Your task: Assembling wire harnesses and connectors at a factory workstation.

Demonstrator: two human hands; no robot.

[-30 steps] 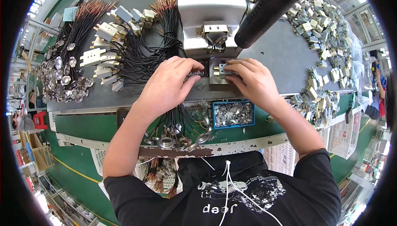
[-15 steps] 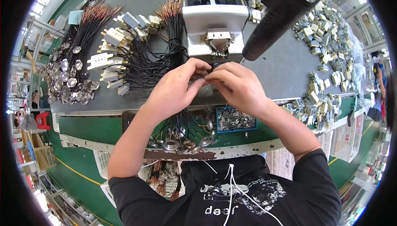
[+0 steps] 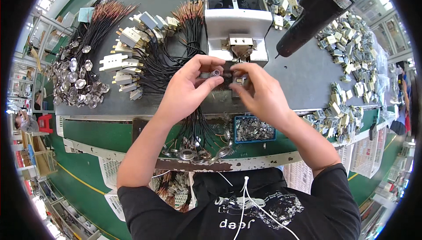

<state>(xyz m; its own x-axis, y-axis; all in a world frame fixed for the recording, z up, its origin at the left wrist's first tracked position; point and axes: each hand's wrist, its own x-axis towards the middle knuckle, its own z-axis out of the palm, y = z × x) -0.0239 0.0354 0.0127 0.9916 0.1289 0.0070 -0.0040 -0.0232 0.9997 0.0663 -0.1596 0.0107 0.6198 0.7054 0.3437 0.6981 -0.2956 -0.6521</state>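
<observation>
Fingers of left hand (image 3: 184, 88) pinch a coil spring (image 3: 215, 73) above the bench (image 3: 292, 81), toward its front edge; right hand (image 3: 267, 91) curls beside it (grip unclear, cannot tell). Spring: probably light, springy, apt to tangle; best held by coil sides.

The tray (image 3: 256, 141) is blue, the wires (image 3: 191, 35) black (coppery tips (image 3: 189, 12)), the spring (image 3: 215, 73) apparently silvery.

Left hand (image 3: 187, 86) and right hand (image 3: 266, 92) are bare, as are the forearms (image 3: 143, 152) up to 2 short black sleeves (image 3: 143, 205). Below the grip, the black top (image 3: 180, 224) bears a pale mottled graphic (image 3: 281, 208) and white lettering (image 3: 235, 225). 1 white cord (image 3: 245, 189) at its front divides into 2 strands.
</observation>
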